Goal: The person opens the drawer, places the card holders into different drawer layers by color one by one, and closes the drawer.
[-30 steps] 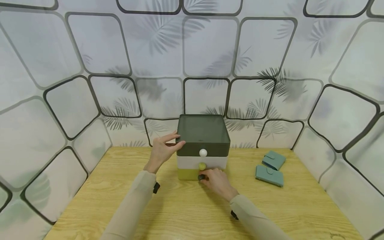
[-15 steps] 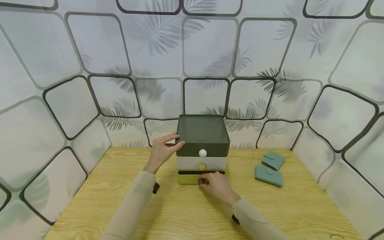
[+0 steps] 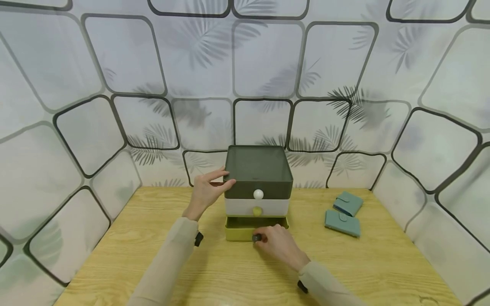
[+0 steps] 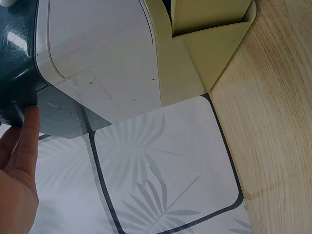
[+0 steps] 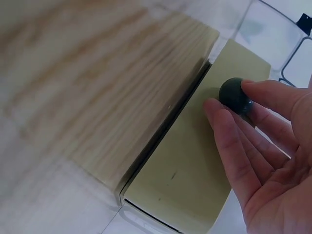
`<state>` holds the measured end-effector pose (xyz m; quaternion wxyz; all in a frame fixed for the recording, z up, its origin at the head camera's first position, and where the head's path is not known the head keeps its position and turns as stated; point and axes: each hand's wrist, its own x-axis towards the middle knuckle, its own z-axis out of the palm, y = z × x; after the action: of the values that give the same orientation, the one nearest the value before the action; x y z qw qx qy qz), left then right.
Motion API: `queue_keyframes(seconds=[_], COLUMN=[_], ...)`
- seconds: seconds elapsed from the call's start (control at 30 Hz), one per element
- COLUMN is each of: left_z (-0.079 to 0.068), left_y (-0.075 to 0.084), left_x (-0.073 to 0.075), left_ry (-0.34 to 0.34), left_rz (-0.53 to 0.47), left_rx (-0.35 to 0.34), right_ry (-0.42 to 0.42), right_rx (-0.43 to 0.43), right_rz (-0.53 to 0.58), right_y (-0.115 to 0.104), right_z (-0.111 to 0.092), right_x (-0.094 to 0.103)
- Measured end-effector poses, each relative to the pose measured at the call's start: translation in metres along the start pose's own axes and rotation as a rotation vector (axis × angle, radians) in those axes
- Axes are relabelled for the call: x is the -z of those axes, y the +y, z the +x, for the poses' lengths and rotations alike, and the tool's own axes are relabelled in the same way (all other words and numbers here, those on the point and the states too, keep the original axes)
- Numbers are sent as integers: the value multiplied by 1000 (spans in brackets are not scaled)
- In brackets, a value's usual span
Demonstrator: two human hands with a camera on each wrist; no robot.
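A small stacked drawer box stands at the table's middle, with a dark green top tier (image 3: pixel 257 190), a white middle drawer (image 3: pixel 241 207) and an olive-yellow bottom drawer (image 3: pixel 238 233). The bottom drawer is pulled partly out; the part of its inside that shows holds nothing visible. My right hand (image 3: pixel 280 246) pinches the drawer's dark round knob (image 5: pixel 235 95) between thumb and fingers. At the box's upper left front corner, my left hand (image 3: pixel 207 191) touches the top tier with fairly straight fingers, the thumb near the front edge. In the left wrist view, the fingers (image 4: pixel 30 136) lie against its side.
Two teal wallets (image 3: pixel 343 222) lie on the wooden table (image 3: pixel 229 276) to the right of the box, the rear one close behind the front one. Patterned cloth walls (image 3: pixel 264 123) enclose the table at the back and both sides.
The bottom drawer has slid out toward me from fully closed, and my right hand has come back with its knob. My left hand has stayed at the box's corner.
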<state>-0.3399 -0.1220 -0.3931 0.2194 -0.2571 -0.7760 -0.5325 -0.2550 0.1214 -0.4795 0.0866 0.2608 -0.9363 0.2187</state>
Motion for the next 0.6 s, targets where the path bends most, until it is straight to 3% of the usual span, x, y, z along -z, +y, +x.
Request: queue_keyframes(seconds=[0.6], left_z=[-1], left_y=[0], left_x=[0], left_ry=[9], left_rz=[-7], left_rx=[0], right_ry=[-28], right_rx=[-2], right_rz=[47], right_y=[-12], right_z=[-16], right_x=[1])
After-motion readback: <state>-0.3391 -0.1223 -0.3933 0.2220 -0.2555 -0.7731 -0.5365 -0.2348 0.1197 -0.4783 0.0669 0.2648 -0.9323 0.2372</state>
